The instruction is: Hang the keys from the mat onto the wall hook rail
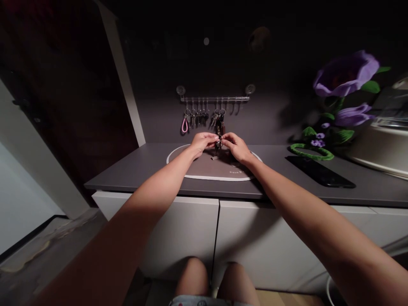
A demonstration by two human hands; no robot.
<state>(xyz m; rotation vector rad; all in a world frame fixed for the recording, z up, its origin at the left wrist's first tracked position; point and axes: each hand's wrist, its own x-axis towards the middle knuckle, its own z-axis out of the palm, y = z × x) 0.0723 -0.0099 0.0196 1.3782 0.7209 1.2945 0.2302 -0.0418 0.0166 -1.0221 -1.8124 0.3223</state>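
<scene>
Between my two hands, just above the mat, is a bunch of keys [218,145] on a small metal ring. My left hand [204,142] pinches the ring from the left with thumb and fingers. From the right, my right hand [235,145] pinches the same ring, its fingertips close to the left ones. The keys dangle below the fingertips, and their exact shapes are hard to make out. A brown and grey mat [204,169] with a pale rim lies under the hands. Behind them, several key sets [199,117] hang from a clear hook rail [215,99].
A black phone [320,172] lies on the grey counter [127,170] to the right. Purple handmade flowers [347,76] with a green base [311,151] stand behind it, beside a cream appliance [382,144]. White cabinet doors [185,229] are below. A dark door [54,85] is at left.
</scene>
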